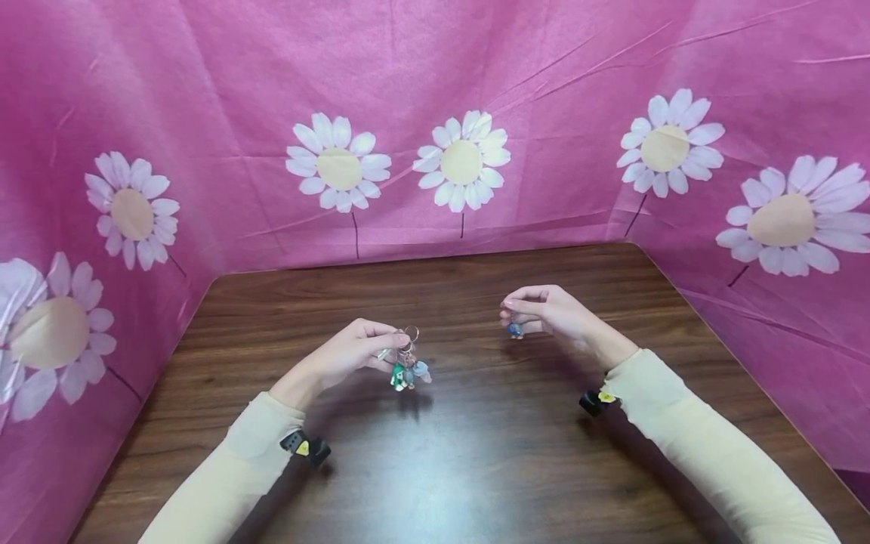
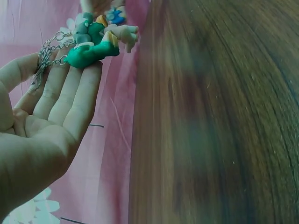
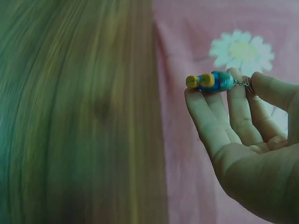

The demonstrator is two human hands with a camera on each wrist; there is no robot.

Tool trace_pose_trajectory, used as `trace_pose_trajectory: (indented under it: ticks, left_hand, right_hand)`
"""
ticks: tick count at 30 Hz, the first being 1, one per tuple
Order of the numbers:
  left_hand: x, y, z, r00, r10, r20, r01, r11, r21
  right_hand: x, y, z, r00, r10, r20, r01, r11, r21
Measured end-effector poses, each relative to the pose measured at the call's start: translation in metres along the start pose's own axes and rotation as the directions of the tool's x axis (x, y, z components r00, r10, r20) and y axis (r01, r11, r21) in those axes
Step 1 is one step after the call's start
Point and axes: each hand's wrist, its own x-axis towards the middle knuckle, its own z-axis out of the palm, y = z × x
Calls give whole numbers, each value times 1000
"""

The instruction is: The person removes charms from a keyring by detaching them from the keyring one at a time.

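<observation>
My left hand (image 1: 353,349) pinches the metal rings of a bunch of figurine keychains (image 2: 88,53) between thumb and fingers. Green, grey and pale figures dangle from short chains, over the fingertips in the left wrist view. Off to the right, my right hand (image 1: 549,311) pinches the ring of a single blue keychain (image 3: 208,80). Its small figure has orange feet and hangs close to the fingers. Both hands are held above the brown wooden table (image 1: 435,461), apart from each other.
A pink cloth (image 1: 224,91) printed with large white daisies surrounds the table at the back and sides. Each wrist carries a dark strap with a small black camera (image 1: 318,452) over a pale yellow sleeve (image 1: 227,461).
</observation>
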Motion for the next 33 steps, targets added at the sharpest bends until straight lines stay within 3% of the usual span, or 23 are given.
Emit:
trace_pose_trajectory:
  ticks: [6,13,16,20,27,33]
  left_hand:
    - [-1,-6,-6,994,-30,-102,36,998,52]
    - [1,-14,-13,999,-26,-29,27,999,32]
    - [1,-13,-14,998,-52,-44,53,998,25]
    - [2,-11,-16,985,-124,-117,129,991,31]
    - [2,-12,-19,975,-176,-138,180,983,23]
    - [0,-15,-19,964,-196,-177,203,979,25]
  right_hand:
    - [8,19,-27,998,50,-46,-49,999,23]
    - [13,33,-46,992,102,-79,-97,993,69]
    - [15,37,-51,989,131,-66,-126,989,73]
    - [19,42,-56,985,159,-72,-156,986,51]
    - [23,43,-59,981,121,-150,-142,980,-140]
    - [22,37,-56,979,60,-193,-124,931,-343]
